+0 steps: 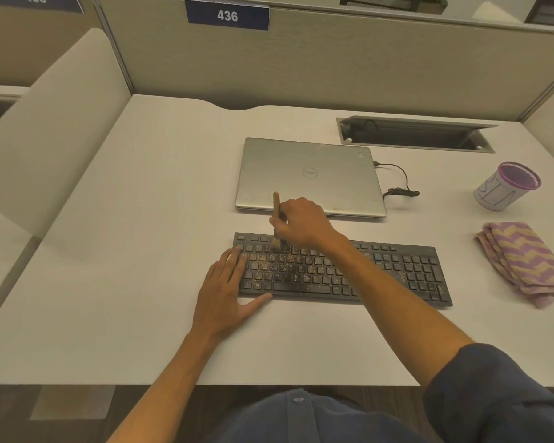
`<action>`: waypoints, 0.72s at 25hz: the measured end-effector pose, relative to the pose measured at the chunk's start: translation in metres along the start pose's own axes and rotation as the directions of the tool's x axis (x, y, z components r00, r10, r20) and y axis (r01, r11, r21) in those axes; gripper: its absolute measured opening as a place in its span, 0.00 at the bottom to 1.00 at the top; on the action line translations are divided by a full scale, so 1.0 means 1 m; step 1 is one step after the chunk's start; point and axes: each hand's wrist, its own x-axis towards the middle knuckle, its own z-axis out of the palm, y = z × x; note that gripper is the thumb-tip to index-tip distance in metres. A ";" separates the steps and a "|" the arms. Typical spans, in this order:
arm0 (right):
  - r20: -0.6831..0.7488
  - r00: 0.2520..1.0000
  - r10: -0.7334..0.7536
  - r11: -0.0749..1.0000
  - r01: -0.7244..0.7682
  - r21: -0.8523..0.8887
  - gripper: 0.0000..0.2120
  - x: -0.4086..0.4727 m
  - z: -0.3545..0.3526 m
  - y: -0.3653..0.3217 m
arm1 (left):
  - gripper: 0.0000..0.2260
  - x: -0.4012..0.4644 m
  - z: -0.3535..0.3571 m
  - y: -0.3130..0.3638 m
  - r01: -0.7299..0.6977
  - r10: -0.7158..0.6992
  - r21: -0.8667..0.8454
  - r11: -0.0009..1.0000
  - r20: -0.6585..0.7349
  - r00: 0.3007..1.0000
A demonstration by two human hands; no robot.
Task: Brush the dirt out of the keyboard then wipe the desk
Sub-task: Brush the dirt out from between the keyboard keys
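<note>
A black keyboard [397, 270] lies on the white desk [141, 219], with brown crumbs scattered over its left and middle keys. My right hand [301, 223] is shut on a small wooden-handled brush [276, 206], held nearly upright with its bristles touching the upper left key rows. My left hand [226, 292] lies flat against the keyboard's left end, fingers on the edge keys and thumb along the front edge. A folded purple and tan zigzag cloth [525, 260] rests on the desk to the right of the keyboard.
A closed silver laptop [307, 177] sits just behind the keyboard, its cable [400, 183] trailing right. A purple-rimmed cup [506, 187] stands at the right. A cable hatch [416, 134] is open in the desk's back. Partition walls [301, 68] enclose the desk.
</note>
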 end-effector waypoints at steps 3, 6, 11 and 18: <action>-0.024 1.000 0.005 0.999 -0.004 0.043 0.15 0.001 0.001 -0.003 | 0.42 0.000 -0.001 0.001 0.004 -0.004 -0.005 1.000 0.007 1.000; 0.065 0.998 -0.001 1.000 0.002 -0.024 0.13 0.004 0.001 -0.001 | 0.42 0.000 -0.001 0.001 0.008 -0.008 -0.005 1.000 0.001 1.000; 0.068 0.998 0.011 1.000 -0.012 0.002 0.14 0.004 -0.004 0.009 | 0.42 0.000 -0.002 0.001 0.013 -0.013 -0.002 1.000 0.013 1.000; 0.048 0.999 0.018 1.000 -0.018 -0.001 0.16 -0.003 -0.004 0.017 | 0.41 0.000 -0.003 0.001 0.009 -0.009 0.011 1.000 0.014 1.000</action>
